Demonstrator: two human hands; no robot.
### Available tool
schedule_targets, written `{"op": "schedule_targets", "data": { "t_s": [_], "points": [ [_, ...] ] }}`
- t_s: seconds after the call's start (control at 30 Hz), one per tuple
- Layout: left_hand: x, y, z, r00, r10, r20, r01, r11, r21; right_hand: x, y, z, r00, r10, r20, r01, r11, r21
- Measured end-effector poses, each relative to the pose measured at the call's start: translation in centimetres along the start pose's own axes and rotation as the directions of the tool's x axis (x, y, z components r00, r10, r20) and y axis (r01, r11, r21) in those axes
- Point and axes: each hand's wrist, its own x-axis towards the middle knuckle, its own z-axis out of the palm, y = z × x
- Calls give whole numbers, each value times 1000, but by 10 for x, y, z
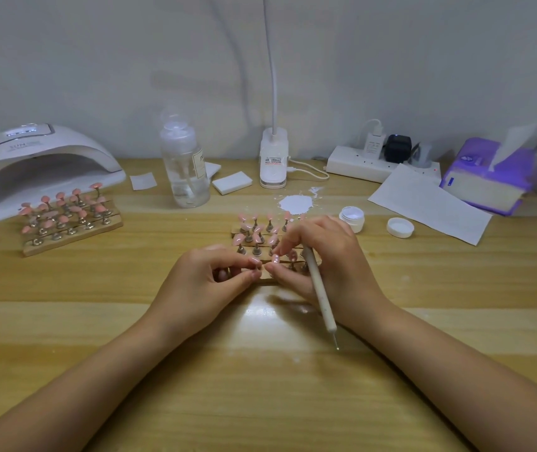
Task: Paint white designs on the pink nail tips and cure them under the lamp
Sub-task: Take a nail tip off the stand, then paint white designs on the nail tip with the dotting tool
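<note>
Beside the rack (268, 281), left hand (208, 282) and right hand (322, 265) pinch a light, fragile nail tip (275, 260); the right also grips the pen (319, 288). Hold its stem.

Landmark: your desk lamp base (273, 161), at the tabletop's (260, 402) back edge.
Left of it: clear pump bottle (185, 164).
Right of it: power strip (381, 159), then purple tissue pack (489, 174).

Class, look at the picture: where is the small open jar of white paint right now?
In the head view, the open jar stands on the table right of centre, just beyond the right hand, with its loose lid to its right.
</note>
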Motion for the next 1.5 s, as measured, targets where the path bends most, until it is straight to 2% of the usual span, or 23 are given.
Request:
{"op": "schedule_targets", "data": {
  "t_s": [0.2, 0.37, 0.5, 0.63, 0.77, 0.83, 0.93, 1.03, 1.13, 1.23, 1.3, 1.4, 1.5],
  "points": [
    [0, 1, 1, 999, 30, -19, -30, 999, -14, 0, -2, -2, 1000, -10, -11, 10, 1000, -17],
    [-3, 3, 2, 996, 67, -57, -66, 998, 8, 1, -7, -4, 992, -1, -122, 4, 1000, 17],
    [-5, 5, 2, 980, 191, -59, -181, 974, 138, 0, -12, -8, 977, 149, -150, -116, 971, 211],
    [-8, 8, 2, 972, 212, -99, -197, 970, 144, 0, -11, -13, 924, 353, -147, -266, 870, 414],
    [-8, 20, -3, 925, 337, -177, -313, 938, 152, 2, -11, -24, 893, 425, -151, -293, 801, 522],
    [-8, 28, -4, 920, 345, -184, -342, 938, 52, 8, -9, -34, 872, 446, -199, -301, 811, 502],
    [-9, 46, 0, 965, 202, -165, -241, 934, -264, 23, -2, -56, 849, 450, -279, -277, 827, 490],
    [-6, 64, 10, 988, 130, -86, -155, 865, -478, 35, 3, -89, 850, 388, -357, -227, 880, 417],
    [-1, 81, 26, 993, 120, 19, -88, 820, -566, 42, 7, -115, 878, 339, -339, -203, 904, 376],
    [5, 97, 51, 993, 84, 77, -18, 779, -627, 46, 14, -128, 884, 354, -307, -263, 917, 302],
    [10, 104, 69, 991, 78, 104, 7, 769, -639, 46, 17, -132, 849, 435, -301, -292, 860, 419],
    [16, 110, 91, 989, 90, 120, 7, 770, -638, 47, 21, -136, 761, 600, -249, -294, 660, 692],
    [20, 109, 104, 989, 85, 118, 8, 776, -630, 45, 29, -136, 720, 663, -204, -271, 539, 797]
  ]
}}
